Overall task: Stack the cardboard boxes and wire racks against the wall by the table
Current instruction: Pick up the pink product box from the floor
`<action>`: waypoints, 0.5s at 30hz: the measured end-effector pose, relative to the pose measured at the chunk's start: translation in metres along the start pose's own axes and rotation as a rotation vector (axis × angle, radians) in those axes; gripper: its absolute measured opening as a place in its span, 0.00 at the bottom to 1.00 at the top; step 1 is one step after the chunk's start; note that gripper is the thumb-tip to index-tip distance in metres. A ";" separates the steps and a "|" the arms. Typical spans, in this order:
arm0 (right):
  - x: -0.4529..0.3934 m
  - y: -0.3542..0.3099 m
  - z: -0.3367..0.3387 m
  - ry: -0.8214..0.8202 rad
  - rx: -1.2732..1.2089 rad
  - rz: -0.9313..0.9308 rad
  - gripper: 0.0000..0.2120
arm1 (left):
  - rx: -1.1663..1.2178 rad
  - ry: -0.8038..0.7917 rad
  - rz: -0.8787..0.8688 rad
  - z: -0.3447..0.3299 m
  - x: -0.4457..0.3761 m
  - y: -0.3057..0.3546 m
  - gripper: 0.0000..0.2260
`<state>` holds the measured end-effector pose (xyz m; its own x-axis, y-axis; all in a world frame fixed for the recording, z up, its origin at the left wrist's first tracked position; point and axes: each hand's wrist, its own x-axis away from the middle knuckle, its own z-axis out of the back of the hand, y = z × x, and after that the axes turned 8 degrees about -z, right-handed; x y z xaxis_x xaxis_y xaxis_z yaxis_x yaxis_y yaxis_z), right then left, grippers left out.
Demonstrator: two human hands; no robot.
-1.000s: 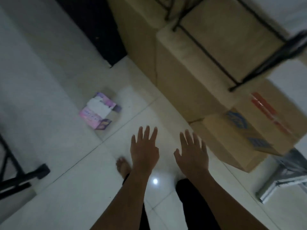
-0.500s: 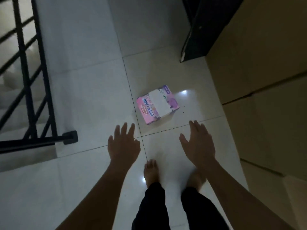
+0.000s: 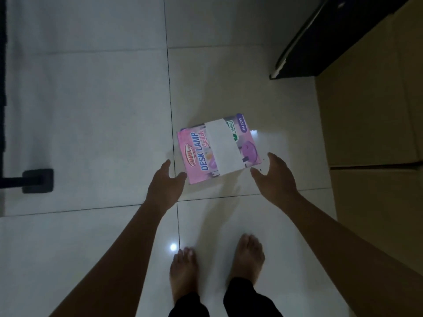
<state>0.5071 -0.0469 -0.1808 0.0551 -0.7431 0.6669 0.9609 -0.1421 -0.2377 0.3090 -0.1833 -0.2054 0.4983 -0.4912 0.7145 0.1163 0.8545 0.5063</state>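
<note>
A small pink and purple desk lamp box with a white band across it lies flat on the white tiled floor. My left hand is at its near left corner, fingers spread and relaxed, the thumb close to the box edge. My right hand hovers at the near right corner, also with loose fingers. Neither hand grips the box. Large brown cardboard boxes stand stacked along the right side.
A dark piece of furniture stands at the upper right behind the cardboard. A black railing foot sits on the floor at the left edge. My bare feet stand on the tiles just behind the box.
The view has swung away from the cardboard stack and down onto the lamp box. Both hands have reached forward and lower, coming to either side of the box's near edge.
</note>
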 end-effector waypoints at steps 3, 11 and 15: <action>-0.026 0.006 -0.010 -0.081 0.081 -0.056 0.34 | 0.104 0.001 0.038 -0.019 -0.012 -0.004 0.31; -0.052 0.007 -0.029 -0.207 -0.294 -0.121 0.15 | 0.289 -0.034 0.056 -0.051 -0.021 0.006 0.05; -0.031 0.007 -0.012 -0.089 -0.485 -0.072 0.14 | 0.335 0.043 0.065 -0.053 0.002 0.010 0.10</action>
<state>0.5083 -0.0326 -0.2118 0.0362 -0.6643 0.7466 0.7274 -0.4947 -0.4755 0.3567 -0.1662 -0.2246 0.5317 -0.4240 0.7332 -0.2021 0.7771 0.5960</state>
